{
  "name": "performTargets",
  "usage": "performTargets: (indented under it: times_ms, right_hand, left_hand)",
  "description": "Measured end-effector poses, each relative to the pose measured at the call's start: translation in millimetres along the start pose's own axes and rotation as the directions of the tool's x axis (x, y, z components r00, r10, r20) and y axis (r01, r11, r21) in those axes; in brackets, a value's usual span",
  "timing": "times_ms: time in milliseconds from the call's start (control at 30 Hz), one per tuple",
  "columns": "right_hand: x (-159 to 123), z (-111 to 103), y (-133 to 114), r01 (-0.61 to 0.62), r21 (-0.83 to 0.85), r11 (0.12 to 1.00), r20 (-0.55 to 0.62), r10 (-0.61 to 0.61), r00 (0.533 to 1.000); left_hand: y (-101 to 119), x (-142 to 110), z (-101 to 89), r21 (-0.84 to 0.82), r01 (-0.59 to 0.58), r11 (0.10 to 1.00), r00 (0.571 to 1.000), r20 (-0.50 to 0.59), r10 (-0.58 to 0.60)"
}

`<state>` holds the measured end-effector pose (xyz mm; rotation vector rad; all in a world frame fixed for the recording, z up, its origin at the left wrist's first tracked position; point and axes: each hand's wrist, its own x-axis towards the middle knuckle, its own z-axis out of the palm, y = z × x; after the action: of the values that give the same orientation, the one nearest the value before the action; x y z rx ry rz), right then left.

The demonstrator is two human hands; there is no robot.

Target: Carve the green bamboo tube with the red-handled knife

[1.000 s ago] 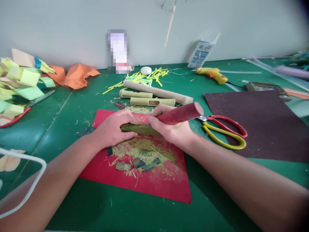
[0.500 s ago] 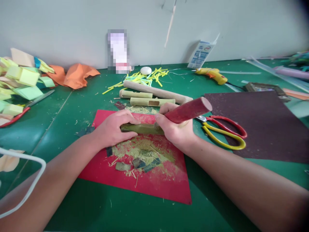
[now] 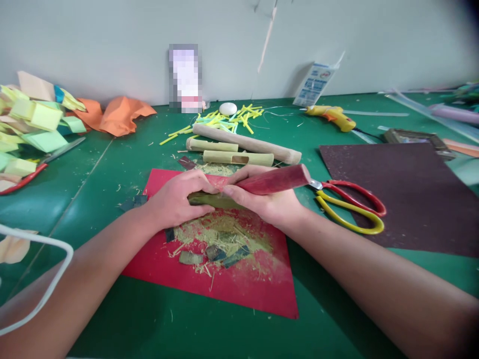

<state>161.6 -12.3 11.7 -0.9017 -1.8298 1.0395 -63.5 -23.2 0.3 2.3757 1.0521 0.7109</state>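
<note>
My left hand [image 3: 174, 199] presses down on a green bamboo piece [image 3: 213, 200] lying across a red sheet [image 3: 258, 289]. Its fingers curl over the left end of the piece. My right hand [image 3: 267, 202] is closed round a tool with a thick red wooden handle [image 3: 279, 179]. The tool's working end rests on the bamboo and is hidden between my fingers. Greenish shavings and bark chips [image 3: 220, 244] lie on the red sheet just below the bamboo.
Red and yellow scissors [image 3: 348, 209] lie right of my hand, beside a dark brown sheet [image 3: 404, 194]. Behind are two peeled bamboo pieces [image 3: 237, 158], a wooden stick [image 3: 247, 143], yellow straw bits [image 3: 224, 119], a glue gun [image 3: 333, 117], orange paper [image 3: 116, 115] and folded paper blocks [image 3: 33, 129].
My right hand drew the red-handled tool to the right along the bamboo, then pushed it back left and lowered the handle. The left hand stayed in place.
</note>
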Motion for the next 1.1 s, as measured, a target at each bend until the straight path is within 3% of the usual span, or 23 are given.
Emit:
performTargets:
  times_ms: [167,733,1100]
  right_hand:
    - [0.4,-0.1,-0.4,-0.026,0.033,0.999,0.044,0.024,0.999]
    - [1.5,1.9,1.8,-0.002,-0.002,1.000,0.032,0.002,0.999]
    - [-1.1,5.1,2.1,0.047,-0.093,0.995,-0.188,-0.064,0.980]
  left_hand:
    - [-0.2,-0.3,0.2,0.002,0.005,1.000,1.000,0.004,-0.005]
    - [0.3,-0.1,0.2,0.013,0.007,1.000,1.000,0.003,-0.007]
    - [-2.2,-0.6,0.1,0.029,0.027,0.999,1.000,0.002,-0.027]
